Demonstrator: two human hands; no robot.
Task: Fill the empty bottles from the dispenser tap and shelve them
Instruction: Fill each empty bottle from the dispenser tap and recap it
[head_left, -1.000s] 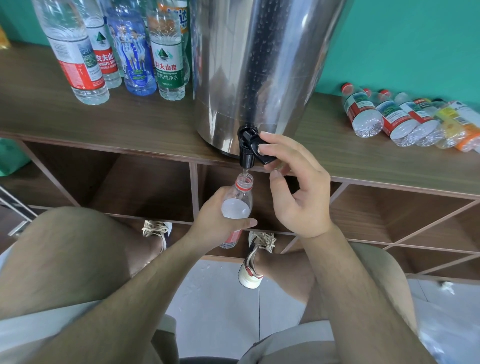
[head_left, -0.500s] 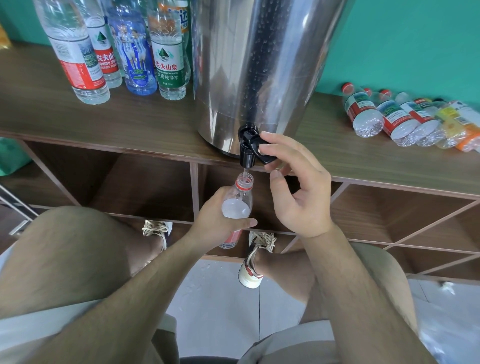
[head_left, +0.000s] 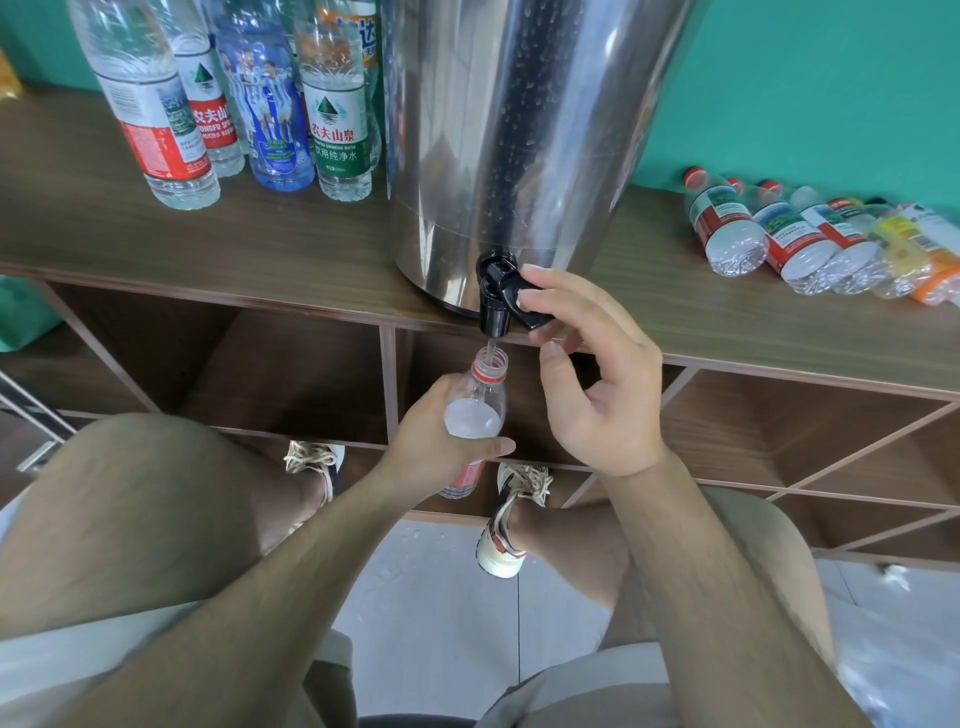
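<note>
nothing's shifted: left hand (head_left: 436, 452) still wraps the bottle (head_left: 475, 413) mid-frame, right hand (head_left: 602, 400) still pinches the tap lever (head_left: 506, 288); bottle's middle hidden by fingers.

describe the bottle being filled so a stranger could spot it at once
Find the big steel dispenser on the wooden shelf top and its black tap. Right under the spout, the left hand holds a small clear bottle with a red neck ring. It alone is held; the upright bottles stand left of the dispenser and the lying bottles rest to its right.
</note>
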